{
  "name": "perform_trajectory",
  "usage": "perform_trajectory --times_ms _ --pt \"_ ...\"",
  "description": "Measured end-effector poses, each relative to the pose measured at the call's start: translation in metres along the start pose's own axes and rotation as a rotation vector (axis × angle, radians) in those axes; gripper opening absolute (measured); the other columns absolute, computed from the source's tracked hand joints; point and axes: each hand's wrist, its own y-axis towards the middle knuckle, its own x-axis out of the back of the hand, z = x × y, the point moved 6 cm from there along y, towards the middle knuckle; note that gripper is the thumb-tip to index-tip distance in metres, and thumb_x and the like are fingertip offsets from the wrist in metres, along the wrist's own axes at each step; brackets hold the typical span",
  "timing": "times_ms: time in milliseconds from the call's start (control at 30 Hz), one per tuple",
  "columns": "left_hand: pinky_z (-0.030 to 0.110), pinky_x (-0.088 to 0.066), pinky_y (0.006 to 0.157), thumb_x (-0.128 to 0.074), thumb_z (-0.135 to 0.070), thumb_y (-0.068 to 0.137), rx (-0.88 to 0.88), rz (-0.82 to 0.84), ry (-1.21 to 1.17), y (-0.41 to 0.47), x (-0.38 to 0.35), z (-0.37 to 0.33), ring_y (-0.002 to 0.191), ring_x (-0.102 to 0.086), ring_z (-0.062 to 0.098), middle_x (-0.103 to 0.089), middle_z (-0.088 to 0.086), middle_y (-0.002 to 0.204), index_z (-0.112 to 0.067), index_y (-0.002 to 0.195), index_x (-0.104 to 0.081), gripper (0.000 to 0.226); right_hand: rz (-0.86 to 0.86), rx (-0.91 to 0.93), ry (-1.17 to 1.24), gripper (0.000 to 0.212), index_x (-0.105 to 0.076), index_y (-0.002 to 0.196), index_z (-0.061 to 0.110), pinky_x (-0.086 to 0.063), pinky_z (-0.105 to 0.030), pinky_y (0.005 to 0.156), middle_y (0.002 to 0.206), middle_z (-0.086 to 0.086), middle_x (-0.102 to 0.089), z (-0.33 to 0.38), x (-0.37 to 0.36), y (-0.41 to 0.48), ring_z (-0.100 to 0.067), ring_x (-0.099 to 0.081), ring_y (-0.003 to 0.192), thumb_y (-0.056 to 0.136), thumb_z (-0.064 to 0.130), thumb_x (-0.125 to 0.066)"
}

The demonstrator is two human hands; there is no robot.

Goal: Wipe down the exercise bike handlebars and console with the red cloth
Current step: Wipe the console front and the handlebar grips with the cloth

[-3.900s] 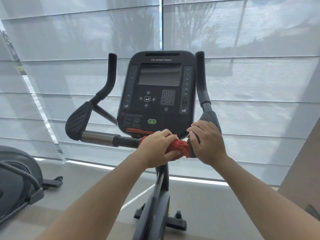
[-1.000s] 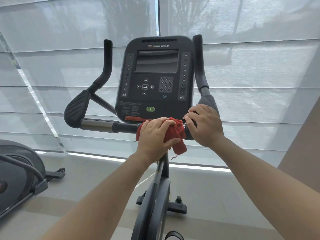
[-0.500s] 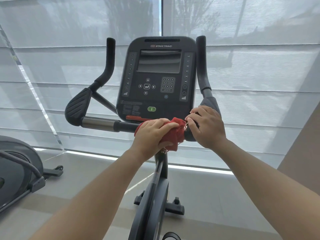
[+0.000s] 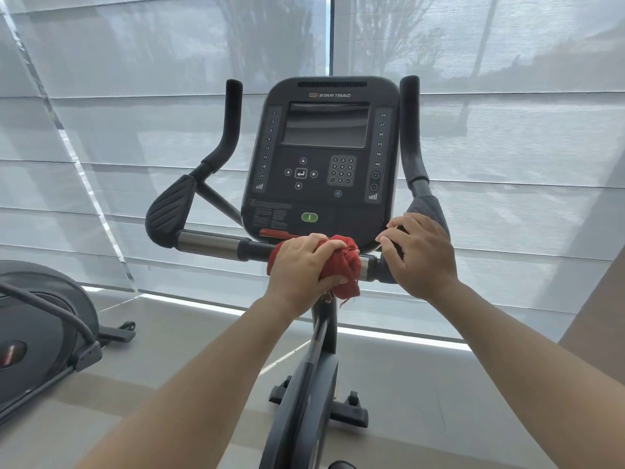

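Sliding left, the left hand (image 4: pixel 301 270) had dragged the one red cloth (image 4: pixel 343 265) along the handlebar (image 4: pixel 209 243), baring metal beside the right hand (image 4: pixel 422 255). Both hands curled: left gripped the cloth round the bar, right gripped the bar's bend. Beyond stood one console (image 4: pixel 324 157) and two upright grips (image 4: pixel 231 123).

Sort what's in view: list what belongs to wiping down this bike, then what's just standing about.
Part of the job:
red cloth, gripped by the left hand on the handlebars
right hand, holding the handlebars
console

Just standing about:
second exercise machine, on the left
window blinds
floor
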Motion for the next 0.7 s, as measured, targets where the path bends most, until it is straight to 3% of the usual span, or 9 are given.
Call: perform_trajectory --times_ms 267,367,500,600,700 --pt "0.04 -0.043 0.095 -0.068 -0.045 0.078 0.0 0.195 -0.065 0.008 0.013 0.022 0.111 -0.051 0.021 -0.055 -0.007 0.123 -0.034 0.129 -0.047 0.056 0.019 0.01 0.014 0.045 -0.07 0.087 0.025 -0.032 -0.033 0.098 0.099 0.006 -0.063 -0.001 -0.002 0.0 -0.019 -0.05 0.11 0.089 0.04 -0.028" --pt "0.041 -0.042 0.095 -0.063 -0.048 0.081 0.036 0.175 -0.063 0.008 0.013 0.022 0.108 -0.052 0.022 -0.056 -0.004 0.12 -0.032 0.126 -0.049 0.049 0.022 0.008 0.014 0.045 -0.07 0.087 0.023 -0.032 -0.034 0.098 0.1 0.004 -0.063 0.0 -0.001 0.001 -0.02 -0.051 0.11 0.089 0.04 -0.028" --pt "0.038 -0.038 0.096 -0.036 -0.053 0.092 0.098 0.114 -0.005 0.005 0.009 0.014 0.107 -0.05 0.021 -0.056 -0.001 0.117 -0.031 0.124 -0.05 0.041 0.028 0.005 0.001 0.045 -0.071 0.087 0.023 -0.032 -0.034 0.098 0.1 0.003 -0.063 0.0 -0.001 0.0 -0.02 -0.051 0.109 0.089 0.039 -0.029" --pt "0.038 -0.039 0.095 -0.029 -0.046 0.097 0.128 0.112 -0.05 0.004 0.011 0.015 0.106 -0.051 0.019 -0.058 -0.002 0.114 -0.031 0.12 -0.052 0.036 0.035 0.001 -0.003 0.045 -0.071 0.087 0.022 -0.033 -0.036 0.099 0.1 0.003 -0.063 0.0 -0.001 -0.001 -0.021 -0.051 0.11 0.089 0.04 -0.03" --pt "0.038 -0.041 0.087 -0.026 -0.04 0.099 0.273 0.061 -0.012 0.006 0.02 0.033 0.097 -0.055 0.023 -0.062 0.003 0.101 -0.025 0.11 -0.056 0.035 0.06 -0.002 0.01 0.046 -0.07 0.088 0.023 -0.034 -0.039 0.101 0.103 0.002 -0.063 0.0 -0.001 -0.001 -0.021 -0.05 0.112 0.089 0.041 -0.028"
